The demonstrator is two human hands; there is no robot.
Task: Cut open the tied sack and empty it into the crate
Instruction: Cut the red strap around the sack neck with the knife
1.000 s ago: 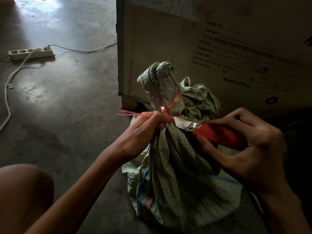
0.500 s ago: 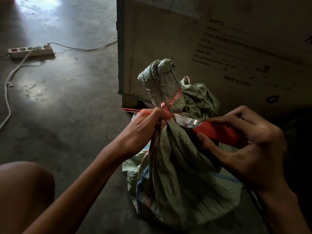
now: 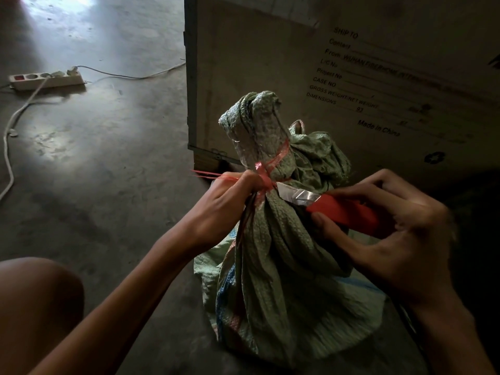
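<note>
Little has shifted in the past second: the knife (image 3: 324,205) has edged slightly closer to the knot, its blade tip now meeting the pink string (image 3: 266,171) that binds the neck of the sack (image 3: 273,266), while both hands keep their places. A person crouched on a dim concrete floor (image 3: 108,171) works at the green woven sack, which stands upright on the floor directly in front of a large crate (image 3: 338,77), touching or just short of its lower edge. The left hand (image 3: 230,201) is closed tight around the gathered neck and the loose ends of the string, which stick out to the left past the knuckles. The right hand (image 3: 392,228) is clamped on the knife's red handle, thumb beneath and fingers curled over the top, the metal blade pointing left toward the tie. Above the string the bunched top of the sack rises in a twisted tuft, partly wrapped in clear plastic. Printed shipping text, including "SHIP TO" and "Made in China", runs across the crate's side. A bare knee (image 3: 38,307) fills the lower left corner. Well apart, at the upper left, a white power strip (image 3: 46,79) lies on the floor with its cord (image 3: 10,147) trailing toward the camera.
</note>
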